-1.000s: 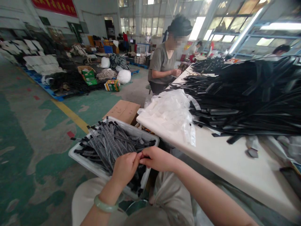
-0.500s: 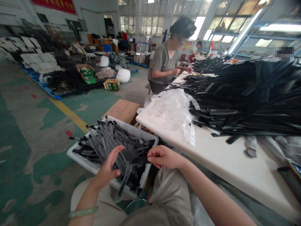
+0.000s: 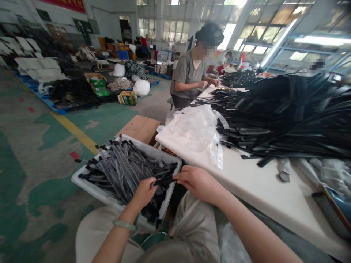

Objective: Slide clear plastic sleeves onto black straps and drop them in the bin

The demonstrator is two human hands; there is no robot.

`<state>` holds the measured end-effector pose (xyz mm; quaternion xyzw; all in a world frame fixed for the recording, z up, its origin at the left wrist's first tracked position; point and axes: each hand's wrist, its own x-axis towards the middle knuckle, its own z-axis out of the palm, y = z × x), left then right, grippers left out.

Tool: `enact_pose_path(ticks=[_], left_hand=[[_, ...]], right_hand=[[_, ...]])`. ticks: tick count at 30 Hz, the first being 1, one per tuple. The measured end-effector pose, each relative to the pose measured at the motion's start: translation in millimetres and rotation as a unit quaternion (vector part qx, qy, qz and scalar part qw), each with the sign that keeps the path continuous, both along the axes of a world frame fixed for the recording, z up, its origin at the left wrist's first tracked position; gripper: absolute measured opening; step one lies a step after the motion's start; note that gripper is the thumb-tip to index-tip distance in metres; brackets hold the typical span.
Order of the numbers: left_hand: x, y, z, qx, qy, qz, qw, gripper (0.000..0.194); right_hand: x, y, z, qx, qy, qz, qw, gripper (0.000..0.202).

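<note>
A short black strip is stretched between my two hands, over the right side of a white plastic bin. My left hand is closed on the strip's left end. The right end is pinched in the fingers of my right hand, beside the table edge. Many black strips in clear sleeves fill the bin in a loose heap. Whether the held strip has a sleeve on its left part is hidden behind my left hand.
Right of the bin, a white table bears clear plastic sleeves and a large pile of black strips. A cardboard box sits behind the bin. Another person works at the table's far side.
My left hand was open over the bin; it has moved right and closed on the strip. The strip's sleeved part no longer hangs visibly below. The view has shifted slightly.
</note>
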<state>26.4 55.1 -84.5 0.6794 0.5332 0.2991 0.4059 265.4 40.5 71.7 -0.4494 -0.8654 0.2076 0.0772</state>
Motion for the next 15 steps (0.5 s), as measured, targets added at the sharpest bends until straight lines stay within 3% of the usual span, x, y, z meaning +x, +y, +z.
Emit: enact_pose_path(ticks=[3, 7, 11, 15], left_hand=[[21.4, 4.0, 23.8, 0.027, 0.007, -0.054, 0.998, 0.029], [42.1, 16.2, 52.3, 0.053, -0.006, -0.111, 0.992, 0.017], [33.2, 35.8, 73.1, 0.078, 0.016, -0.112, 0.991, 0.021], [22.5, 49.6, 90.9, 0.108, 0.058, -0.111, 0.986, 0.029]], right_hand=[[-6.2, 3.9, 13.0, 0.015, -0.044, 0.005, 0.999, 0.024], [-20.4, 11.7, 15.1, 0.028, -0.048, 0.026, 0.998, 0.022], [-20.2, 15.9, 14.8, 0.069, -0.057, -0.03, 0.996, 0.025], [-25.9, 20.1, 19.0, 0.089, -0.089, -0.038, 0.991, 0.025]])
